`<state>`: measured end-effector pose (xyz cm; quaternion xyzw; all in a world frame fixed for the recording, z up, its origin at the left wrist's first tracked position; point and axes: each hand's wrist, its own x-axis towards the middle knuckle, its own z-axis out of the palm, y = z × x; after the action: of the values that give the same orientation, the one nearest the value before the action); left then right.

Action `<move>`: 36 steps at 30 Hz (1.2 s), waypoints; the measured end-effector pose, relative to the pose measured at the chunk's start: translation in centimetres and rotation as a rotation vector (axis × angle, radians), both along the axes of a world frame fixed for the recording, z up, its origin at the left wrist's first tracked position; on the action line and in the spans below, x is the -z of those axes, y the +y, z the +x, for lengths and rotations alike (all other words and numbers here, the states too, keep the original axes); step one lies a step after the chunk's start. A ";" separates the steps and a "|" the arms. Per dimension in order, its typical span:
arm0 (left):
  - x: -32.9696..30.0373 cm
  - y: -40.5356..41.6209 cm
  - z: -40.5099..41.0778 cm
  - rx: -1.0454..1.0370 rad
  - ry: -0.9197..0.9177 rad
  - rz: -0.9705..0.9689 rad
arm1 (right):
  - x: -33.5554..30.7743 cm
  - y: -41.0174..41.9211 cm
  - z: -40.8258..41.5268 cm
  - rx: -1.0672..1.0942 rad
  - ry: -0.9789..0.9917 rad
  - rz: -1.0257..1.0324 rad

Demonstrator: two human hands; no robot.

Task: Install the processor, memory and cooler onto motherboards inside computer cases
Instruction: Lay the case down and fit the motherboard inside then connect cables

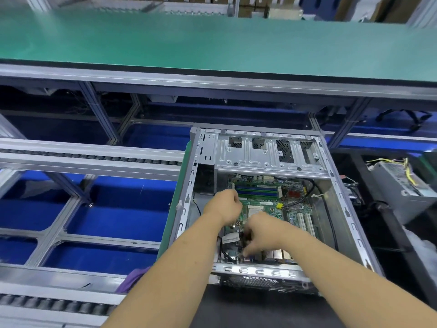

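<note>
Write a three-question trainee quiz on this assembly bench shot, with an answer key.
1. True or false: both hands are inside the computer case.
2. Which hand is nearer the blue memory slots? A) left hand B) right hand
3. What grey unit with yellow wires sits outside the case, on the right?

Key:
1. True; both reach over the motherboard.
2. A.
3. A power supply.

light: bright, even, overhead | shadows: soft | edges: wide-angle bowing | blur: slight, perhaps motion, upper corners
</note>
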<state>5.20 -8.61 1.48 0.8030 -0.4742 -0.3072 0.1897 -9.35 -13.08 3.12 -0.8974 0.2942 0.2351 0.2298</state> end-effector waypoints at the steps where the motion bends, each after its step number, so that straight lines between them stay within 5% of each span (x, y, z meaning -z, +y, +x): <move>1: 0.0 0.0 0.0 -0.015 -0.014 -0.008 | -0.2 -1.1 -0.8 0.142 -0.059 -0.009; 5: -0.5 0.0 0.5 -0.047 -0.061 -0.034 | -0.9 -5.9 -4.7 0.522 -0.051 -0.268; 11: -1.0 -1.4 0.9 -0.033 -0.171 0.166 | 1.0 -5.7 -6.0 0.489 0.214 -0.360; 16: 0.9 -0.9 -0.4 -0.089 -0.167 0.041 | 1.7 -5.6 -5.9 0.529 0.293 -0.360; 36: 3.0 -4.1 1.3 -0.083 -0.108 0.052 | 1.6 -6.1 -5.7 0.560 0.317 -0.312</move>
<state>6.47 -12.74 -1.51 0.8420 -0.4418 -0.2677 0.1555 -15.08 -19.19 1.49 -0.7587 0.5930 0.2517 0.0969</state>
